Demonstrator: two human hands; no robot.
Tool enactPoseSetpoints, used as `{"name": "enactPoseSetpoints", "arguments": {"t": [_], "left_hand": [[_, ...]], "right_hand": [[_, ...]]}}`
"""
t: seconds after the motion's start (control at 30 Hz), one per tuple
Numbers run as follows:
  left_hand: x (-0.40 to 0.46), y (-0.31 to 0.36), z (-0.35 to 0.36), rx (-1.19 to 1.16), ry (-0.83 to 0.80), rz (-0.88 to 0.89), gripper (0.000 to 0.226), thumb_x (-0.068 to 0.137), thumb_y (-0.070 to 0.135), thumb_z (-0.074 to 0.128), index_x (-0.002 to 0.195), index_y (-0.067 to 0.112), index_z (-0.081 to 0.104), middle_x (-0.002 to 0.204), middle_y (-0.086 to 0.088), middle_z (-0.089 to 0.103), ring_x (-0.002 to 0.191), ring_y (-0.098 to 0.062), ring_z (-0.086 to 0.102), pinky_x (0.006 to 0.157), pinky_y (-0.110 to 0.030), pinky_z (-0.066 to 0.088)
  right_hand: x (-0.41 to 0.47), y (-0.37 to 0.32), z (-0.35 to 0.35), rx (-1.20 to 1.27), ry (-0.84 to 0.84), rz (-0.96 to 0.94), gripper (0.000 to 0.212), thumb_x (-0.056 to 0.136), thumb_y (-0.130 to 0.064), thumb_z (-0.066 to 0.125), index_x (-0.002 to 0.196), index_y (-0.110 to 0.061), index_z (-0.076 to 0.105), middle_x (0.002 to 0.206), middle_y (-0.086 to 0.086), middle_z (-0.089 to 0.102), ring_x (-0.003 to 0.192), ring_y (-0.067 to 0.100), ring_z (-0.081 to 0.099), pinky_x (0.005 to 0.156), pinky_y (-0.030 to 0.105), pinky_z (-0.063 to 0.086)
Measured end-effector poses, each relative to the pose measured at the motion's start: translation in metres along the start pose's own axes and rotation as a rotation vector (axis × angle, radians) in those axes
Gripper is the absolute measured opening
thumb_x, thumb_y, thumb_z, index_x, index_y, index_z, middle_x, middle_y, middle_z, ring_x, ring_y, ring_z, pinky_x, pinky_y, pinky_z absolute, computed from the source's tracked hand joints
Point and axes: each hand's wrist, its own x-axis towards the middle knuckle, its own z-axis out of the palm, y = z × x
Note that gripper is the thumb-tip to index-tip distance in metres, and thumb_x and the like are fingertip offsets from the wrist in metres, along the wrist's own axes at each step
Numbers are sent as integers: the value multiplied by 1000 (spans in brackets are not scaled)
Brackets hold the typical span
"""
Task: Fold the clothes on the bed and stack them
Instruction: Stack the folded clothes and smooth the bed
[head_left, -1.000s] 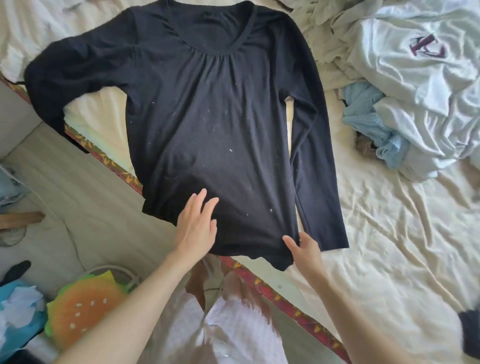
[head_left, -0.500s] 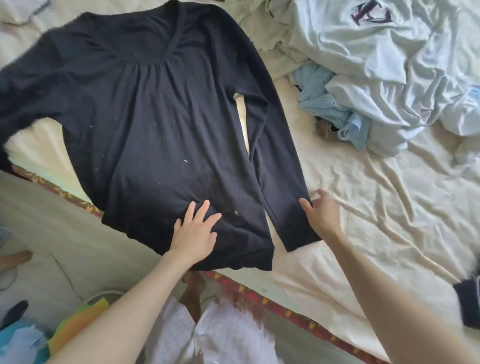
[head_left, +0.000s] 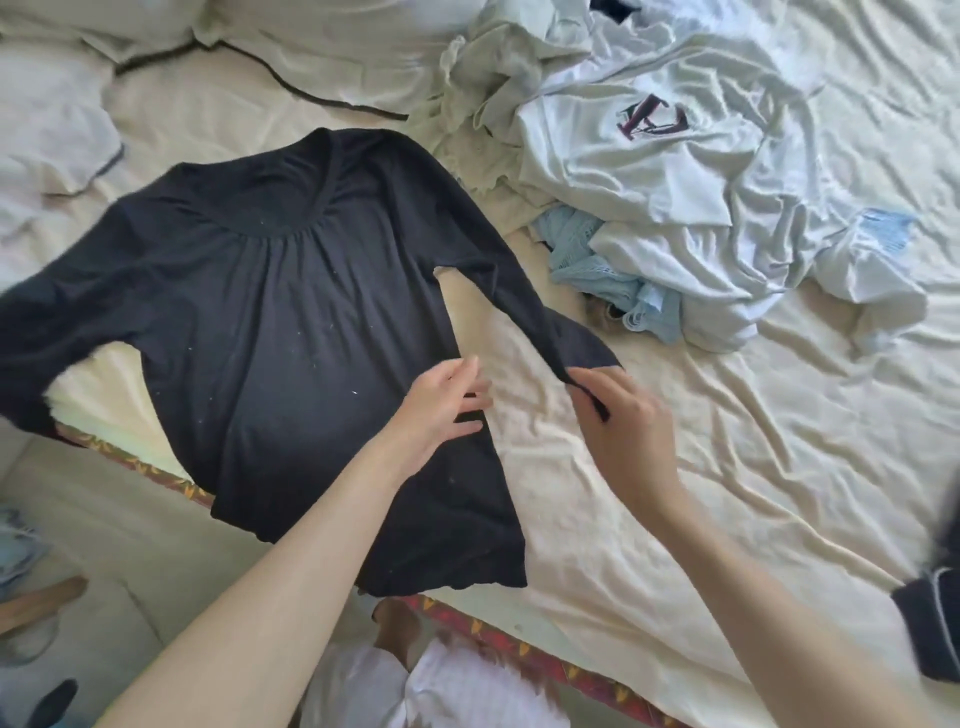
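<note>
**Black top: right sleeve in hand, fold starting**

The black long-sleeve top (head_left: 270, 332) lies front-up on the bed (head_left: 727, 493), neckline twd the far side, hem at the near edge and partly hanging over it. Its sleeve on the person's left trails off past the picture's left edge. The other sleeve (head_left: 524, 291) runs down beside the body w/ a strip of bare sheet showing btwn them.

Right hand (head_left: 623, 421) pinches that sleeve's cuff end, fingers curled round the fabric, lifted a little off the sheet. Left hand (head_left: 441, 410) lies flat on the top's body near its right side edge, fingers straight and slightly spread, pressing it down.

Handling, as a guess: thin jersey knit, v. light, soft, limp, no stiffness at all. It will drape and crease wherever it's dropped, and could slide on the sheet if tugged, so the flat anchoring hand makes sense. Best holds are cuffs, shoulder seams and hem corners; grabbing mid-panel would just bunch it. Nothing fragile. Specks of lint show on the front.

Just beyond the sleeve sits a heap of unfolded laundry: a pale tee w/ a dark logo (head_left: 654, 124), a light blue garment (head_left: 597, 270) half under it, and greyish-white crumpled cloth (head_left: 483, 78) behind. A dark item (head_left: 930, 634) shows at the right edge; can't tell what it is. No folded stack in view.
</note>
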Motion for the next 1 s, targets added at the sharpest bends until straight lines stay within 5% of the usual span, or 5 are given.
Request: {"name": "enactPoseSetpoints", "arguments": {"t": [0.23,0.4,0.73,0.87,1.0], "left_hand": [[17,11,-5,105,42,-20,68,86,12,67,144,16,31,128,-8,54,111,-23,58,96,-39,49],[8,-15,-55,177,434,108,16,94,25,48,101,27,62,99,9,63,91,-11,57,81,-29,47],[-11,-56,-163,70,583,-224,21,101,16,37,112,11,54,111,-10,57,97,-25,57,87,-39,46],[10,-44,-179,261,575,-146,20,96,12,41,80,23,49,93,-7,52,84,-22,51,75,-32,41],[50,-7,-183,300,533,-71,35,92,16,49,127,14,50,111,-5,60,108,-26,59,95,-34,45]], "right_hand": [[-34,-43,50,50,-441,-288,24,76,5,70,96,-7,76,94,5,72,71,23,70,51,31,56],[-32,-34,65,204,-521,-59,23,94,-12,54,109,-11,71,108,2,70,90,21,67,78,27,51],[1,-37,108,239,-742,361,42,99,-26,44,140,-19,39,121,-1,57,104,15,56,89,26,45],[26,-46,133,285,-771,483,42,99,-29,43,139,-18,40,112,-6,55,99,12,54,83,24,41],[66,-51,157,573,-638,822,39,98,-26,46,134,-12,45,111,3,60,99,19,58,90,34,49]]}}
